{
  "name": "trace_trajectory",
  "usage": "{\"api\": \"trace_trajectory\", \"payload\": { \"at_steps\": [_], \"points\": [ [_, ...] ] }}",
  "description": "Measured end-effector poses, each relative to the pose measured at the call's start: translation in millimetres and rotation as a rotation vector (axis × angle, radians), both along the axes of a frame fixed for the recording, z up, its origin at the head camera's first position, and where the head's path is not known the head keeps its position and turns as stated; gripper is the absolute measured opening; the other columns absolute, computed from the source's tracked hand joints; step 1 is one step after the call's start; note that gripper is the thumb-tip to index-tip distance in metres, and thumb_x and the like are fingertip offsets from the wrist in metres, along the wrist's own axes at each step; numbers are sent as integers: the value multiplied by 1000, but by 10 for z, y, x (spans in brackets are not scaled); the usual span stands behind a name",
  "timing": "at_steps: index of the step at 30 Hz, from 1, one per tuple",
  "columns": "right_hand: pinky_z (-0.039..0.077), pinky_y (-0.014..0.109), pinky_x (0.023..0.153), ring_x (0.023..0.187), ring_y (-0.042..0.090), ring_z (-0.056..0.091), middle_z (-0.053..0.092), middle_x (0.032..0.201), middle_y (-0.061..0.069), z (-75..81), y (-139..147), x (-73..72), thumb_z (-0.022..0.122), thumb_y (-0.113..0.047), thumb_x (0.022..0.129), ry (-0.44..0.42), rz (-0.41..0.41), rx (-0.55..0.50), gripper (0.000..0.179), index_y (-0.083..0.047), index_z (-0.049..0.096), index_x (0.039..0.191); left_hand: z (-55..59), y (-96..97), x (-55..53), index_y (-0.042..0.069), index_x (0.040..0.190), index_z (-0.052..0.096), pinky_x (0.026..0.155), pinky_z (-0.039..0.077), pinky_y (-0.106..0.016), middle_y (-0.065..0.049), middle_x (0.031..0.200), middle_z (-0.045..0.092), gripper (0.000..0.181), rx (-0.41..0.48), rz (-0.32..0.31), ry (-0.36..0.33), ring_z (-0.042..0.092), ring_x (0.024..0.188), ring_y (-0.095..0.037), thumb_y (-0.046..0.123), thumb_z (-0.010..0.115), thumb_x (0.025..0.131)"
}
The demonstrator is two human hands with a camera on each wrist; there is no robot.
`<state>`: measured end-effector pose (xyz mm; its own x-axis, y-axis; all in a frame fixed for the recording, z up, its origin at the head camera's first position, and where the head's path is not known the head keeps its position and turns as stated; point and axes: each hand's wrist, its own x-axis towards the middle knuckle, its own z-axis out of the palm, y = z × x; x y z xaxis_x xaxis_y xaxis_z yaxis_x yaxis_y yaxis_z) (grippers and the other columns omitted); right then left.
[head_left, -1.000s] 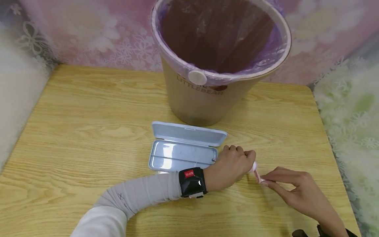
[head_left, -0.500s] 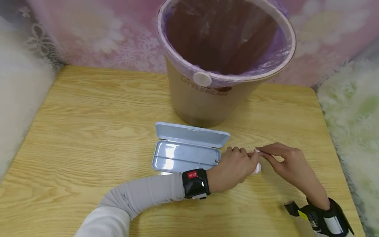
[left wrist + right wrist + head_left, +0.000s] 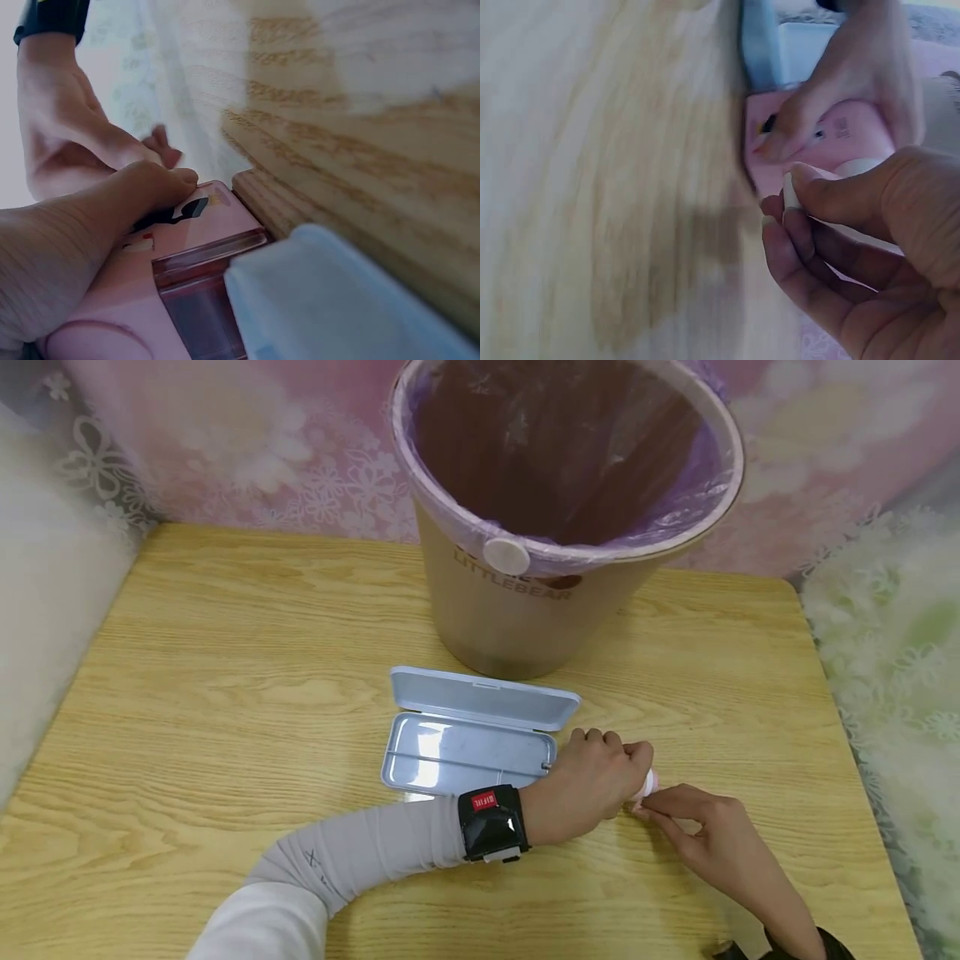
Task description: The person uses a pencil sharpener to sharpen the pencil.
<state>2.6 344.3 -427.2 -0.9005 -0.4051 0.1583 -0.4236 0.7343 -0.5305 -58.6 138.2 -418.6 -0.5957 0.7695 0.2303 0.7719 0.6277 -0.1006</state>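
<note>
My left hand (image 3: 588, 789) holds down a pink crank pencil sharpener (image 3: 187, 238) on the table, mostly hidden under the palm in the head view. In the left wrist view its dark see-through shavings drawer (image 3: 206, 315) faces the blue pencil case. Between thumb and fingertips, my right hand (image 3: 712, 831) pinches the small whitish crank handle (image 3: 790, 195) at the sharpener's right end. The light-blue pencil case (image 3: 457, 745) lies with its lid raised, just left of the sharpener. A small metal-looking tip (image 3: 547, 766) shows at the case's right end.
Behind the case stands a tall beige bin (image 3: 510, 622) lined with a purple bag (image 3: 686, 518). The wooden table (image 3: 247, 693) meets a pink floral backdrop (image 3: 247, 435) at the back, with pale floral cloth (image 3: 907, 693) along the right side.
The right hand has swung the crank up beside the left knuckles and then back down toward me, below the sharpener's end. The left hand keeps its grip in the same place.
</note>
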Motion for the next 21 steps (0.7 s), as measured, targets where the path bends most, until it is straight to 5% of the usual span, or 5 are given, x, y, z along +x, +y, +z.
{"api": "trace_trajectory", "payload": {
  "at_steps": [8, 12, 16, 21],
  "points": [
    [52, 9, 75, 84, -5, 67, 75, 91, -16, 374, 11, 60, 85, 12, 67, 13, 78, -65, 47, -23, 79, 98, 11, -35, -15, 19, 91, 54, 52, 22, -21, 10, 63, 44, 16, 26, -2, 27, 36, 55, -4, 14, 46, 103],
    [51, 8, 79, 85, 0, 68, 76, 94, -12, 504, 46, -8, 81, -3, 83, 34, 62, -84, 25, -20, 79, 102, -2, -47, -25, 19, 92, 55, 52, 23, -21, 10, 64, 47, 17, 26, -10, 41, 40, 56, -4, 15, 44, 105],
    [50, 7, 79, 88, -5, 68, 77, 93, -5, 510, 79, -159, 79, -8, 88, 147, 19, -94, 18, -15, 80, 104, -11, -42, -28, 20, 92, 55, 52, 25, -21, 10, 64, 47, 17, 29, -13, 36, 41, 56, -4, 18, 45, 105],
    [48, 6, 71, 91, -15, 63, 78, 93, -1, 392, 122, -386, 82, 12, 71, 205, -28, -56, 41, -13, 81, 104, -14, -11, 1, 21, 93, 56, 52, 28, -21, 10, 64, 49, 15, 53, -15, 17, 45, 56, -4, 19, 48, 105]
  ]
}}
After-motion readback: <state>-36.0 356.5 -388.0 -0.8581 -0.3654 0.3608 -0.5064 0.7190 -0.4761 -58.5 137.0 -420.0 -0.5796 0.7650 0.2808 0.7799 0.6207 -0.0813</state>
